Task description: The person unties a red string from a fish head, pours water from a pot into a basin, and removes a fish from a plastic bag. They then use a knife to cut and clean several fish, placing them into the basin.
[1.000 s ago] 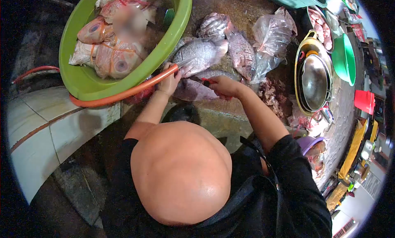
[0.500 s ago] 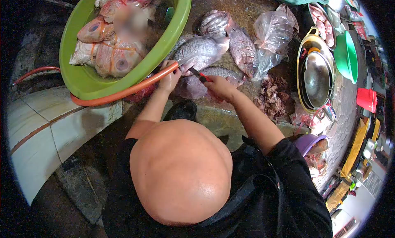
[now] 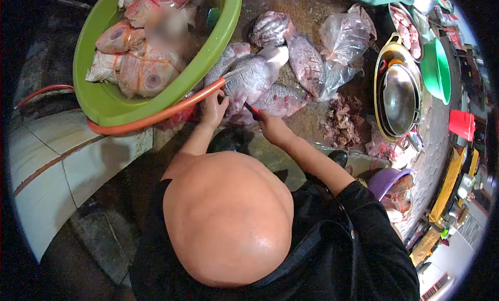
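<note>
My right hand [image 3: 274, 128] is closed around the red-and-black handle of a knife [image 3: 253, 111], its tip pointing up and left against the lower end of a large grey scaly fish [image 3: 250, 78]. Beside that same end of the fish is my left hand [image 3: 213, 108], fingers curled; what they pinch, if anything, is hidden. An orange hose [image 3: 182, 104] runs just above the left fingers and ends over the fish. Underneath and to the right lies another fish [image 3: 283, 99], partly covered. A further fish [image 3: 306, 64] lies farther right.
At upper left a green basin [image 3: 87, 100] holds large pinkish fish tied with string. To the right are a clear plastic bag [image 3: 340, 38], a heap of fish scraps [image 3: 343, 121], a metal pan [image 3: 400, 106], a green bowl [image 3: 435, 72] and a purple basin [image 3: 382, 184].
The grey fish has turned and shifted, its tail end tilting more upright. Both hands have moved slightly down, and the knife with them.
</note>
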### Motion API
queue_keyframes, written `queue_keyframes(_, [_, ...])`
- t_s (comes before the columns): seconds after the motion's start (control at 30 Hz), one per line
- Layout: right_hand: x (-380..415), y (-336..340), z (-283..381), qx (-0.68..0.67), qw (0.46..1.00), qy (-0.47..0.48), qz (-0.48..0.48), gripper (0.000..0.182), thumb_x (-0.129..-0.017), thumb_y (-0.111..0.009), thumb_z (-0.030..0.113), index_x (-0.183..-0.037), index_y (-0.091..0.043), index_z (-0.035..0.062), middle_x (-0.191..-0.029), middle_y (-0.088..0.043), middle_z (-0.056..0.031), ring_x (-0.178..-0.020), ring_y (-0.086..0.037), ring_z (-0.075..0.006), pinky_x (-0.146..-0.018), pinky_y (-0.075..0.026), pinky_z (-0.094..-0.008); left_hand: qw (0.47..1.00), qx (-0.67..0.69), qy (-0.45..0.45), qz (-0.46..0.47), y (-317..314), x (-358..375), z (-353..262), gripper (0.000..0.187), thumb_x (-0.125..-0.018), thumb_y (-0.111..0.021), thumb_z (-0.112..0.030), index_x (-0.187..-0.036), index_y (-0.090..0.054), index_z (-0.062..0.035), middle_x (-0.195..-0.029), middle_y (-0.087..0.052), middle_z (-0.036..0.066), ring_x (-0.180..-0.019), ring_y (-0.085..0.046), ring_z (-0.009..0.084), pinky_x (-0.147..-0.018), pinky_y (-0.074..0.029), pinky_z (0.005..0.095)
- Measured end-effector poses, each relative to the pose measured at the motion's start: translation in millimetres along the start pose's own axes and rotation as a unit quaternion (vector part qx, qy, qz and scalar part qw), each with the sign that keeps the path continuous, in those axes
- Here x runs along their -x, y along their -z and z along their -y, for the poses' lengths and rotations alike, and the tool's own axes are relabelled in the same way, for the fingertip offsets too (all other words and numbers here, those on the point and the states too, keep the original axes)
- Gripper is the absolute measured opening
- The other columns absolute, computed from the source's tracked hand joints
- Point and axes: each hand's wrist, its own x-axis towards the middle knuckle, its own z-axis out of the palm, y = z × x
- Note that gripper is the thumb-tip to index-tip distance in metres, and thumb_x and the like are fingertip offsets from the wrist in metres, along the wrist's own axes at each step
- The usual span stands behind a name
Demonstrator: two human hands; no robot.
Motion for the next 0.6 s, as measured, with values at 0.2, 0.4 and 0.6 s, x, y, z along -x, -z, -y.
queue_keyframes(0.2, [11, -5, 9, -0.110, 0.983, -0.090, 0.114, 0.033, -0.084, -0.042, 0.011, -0.117, -0.043, 0.0067, -0.085, -0.060, -0.0241, -0.078, -0.059, -0.0396, -0.065, -0.046, -0.0477, 0.994, 0.013, 0.098, -0.045, -17, 2, 17, 0.058, -0.065, -0.075, -0.024, -0.109, -0.046, 0.0002, -0.100, -0.055, 0.017, -0.092, -0.054, 0.0288, -0.082, -0.042, 0.0362])
queue_keyframes(0.4, [39, -9, 1, 0.145, 0.988, -0.010, 0.054, 0.034, -0.084, -0.038, 0.009, -0.119, -0.039, 0.0069, -0.092, -0.059, -0.0240, -0.083, -0.059, -0.0377, -0.069, -0.047, -0.0470, 0.994, -0.050, 0.097, -0.023, -24, 15, 10, 0.070, -0.064, -0.074, -0.029, -0.117, -0.042, 0.0032, -0.114, -0.050, 0.023, -0.108, -0.048, 0.0336, -0.091, -0.037, 0.0383])
queue_keyframes(0.6, [33, 1, -19, 0.016, 0.998, 0.021, 0.053, 0.037, -0.084, -0.042, 0.011, -0.121, -0.041, 0.0070, -0.091, -0.060, -0.0226, -0.088, -0.059, -0.0367, -0.074, -0.045, -0.0463, 0.866, 0.340, 0.351, 0.109, 17, 10, -41, 0.082, -0.067, -0.074, -0.037, -0.123, -0.037, 0.0091, -0.121, -0.048, 0.017, -0.111, -0.044, 0.0236, -0.097, -0.031, 0.0354])
